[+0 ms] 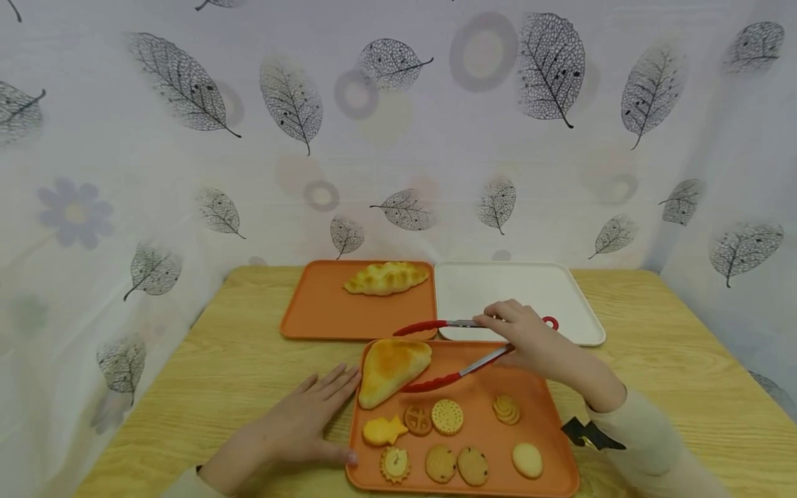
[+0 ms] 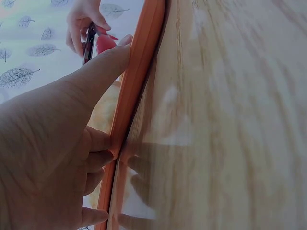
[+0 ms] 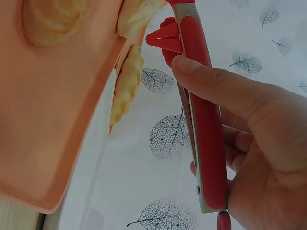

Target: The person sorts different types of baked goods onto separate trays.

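My right hand [image 1: 526, 342] grips a pair of red and silver tongs [image 3: 204, 115] by the handles, with the thumb along one red grip. The tongs' arms are spread, and their red tips lie beside a golden triangular bread [image 1: 392, 366], one tip along its lower right edge. That bread lies at the far left corner of the near orange tray [image 1: 473, 481]. My left hand [image 1: 305, 418] rests against this tray's left rim, fingers straight and the thumb at the near left corner. In the left wrist view, the left hand [image 2: 53, 143] touches the orange rim.
Several biscuits, among them a round dotted one [image 1: 447, 416] and an oval one [image 1: 527, 460], lie on the near tray. Behind it, a second orange tray [image 1: 324, 311] holds a long braided bread [image 1: 386, 278]. A white tray [image 1: 504, 290] stands at the back right.
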The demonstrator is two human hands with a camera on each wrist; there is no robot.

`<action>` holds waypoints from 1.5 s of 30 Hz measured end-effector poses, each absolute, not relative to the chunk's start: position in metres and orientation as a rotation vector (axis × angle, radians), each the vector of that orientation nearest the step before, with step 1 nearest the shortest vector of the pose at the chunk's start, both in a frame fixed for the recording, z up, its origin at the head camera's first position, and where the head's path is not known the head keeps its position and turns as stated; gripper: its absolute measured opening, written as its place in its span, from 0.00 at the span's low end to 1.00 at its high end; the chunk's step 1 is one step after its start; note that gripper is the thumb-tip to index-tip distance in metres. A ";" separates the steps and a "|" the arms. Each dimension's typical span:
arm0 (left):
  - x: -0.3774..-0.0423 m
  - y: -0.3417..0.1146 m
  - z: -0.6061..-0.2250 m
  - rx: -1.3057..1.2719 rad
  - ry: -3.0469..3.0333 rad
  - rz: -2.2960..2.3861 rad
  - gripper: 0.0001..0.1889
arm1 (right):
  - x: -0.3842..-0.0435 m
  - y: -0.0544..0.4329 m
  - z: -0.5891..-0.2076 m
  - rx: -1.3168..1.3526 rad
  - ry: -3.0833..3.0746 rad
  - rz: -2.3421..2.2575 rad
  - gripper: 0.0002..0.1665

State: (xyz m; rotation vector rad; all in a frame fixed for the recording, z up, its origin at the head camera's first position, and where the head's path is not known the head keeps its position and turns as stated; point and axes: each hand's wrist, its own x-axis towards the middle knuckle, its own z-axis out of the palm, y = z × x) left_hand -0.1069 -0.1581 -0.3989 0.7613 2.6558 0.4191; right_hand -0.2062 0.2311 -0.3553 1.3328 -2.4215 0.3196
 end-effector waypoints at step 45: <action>-0.105 -0.156 -0.407 0.760 2.695 0.405 0.59 | -0.204 0.247 -0.341 1.190 -2.348 0.252 0.32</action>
